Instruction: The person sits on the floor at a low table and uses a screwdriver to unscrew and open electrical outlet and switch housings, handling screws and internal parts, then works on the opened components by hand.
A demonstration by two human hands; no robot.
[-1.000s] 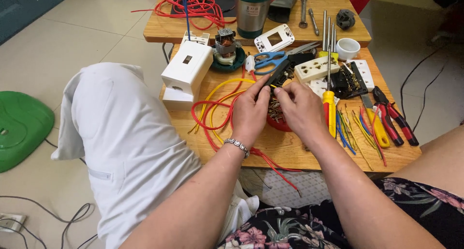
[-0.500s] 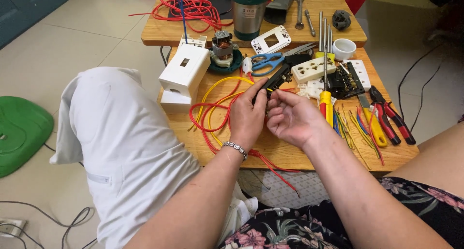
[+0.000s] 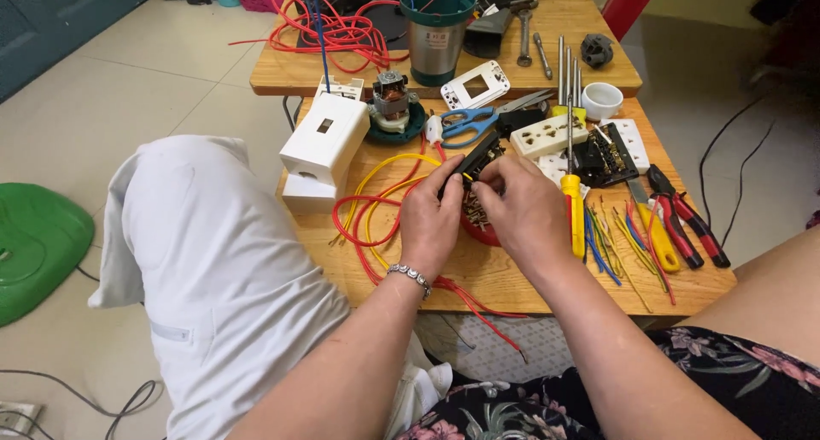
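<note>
Both hands, left and right, pinch a small black part over the table.

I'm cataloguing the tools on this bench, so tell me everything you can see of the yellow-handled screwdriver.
The yellow-handled screwdriver lies flat on the wooden table, just right of the right hand. It has a thin, bare metal shaft that points away from the person and a glossy yellow plastic handle nearest them. The shaft crosses the cream socket strip. Loose coloured wire offcuts lie beside the handle. Neither hand holds it.
</note>
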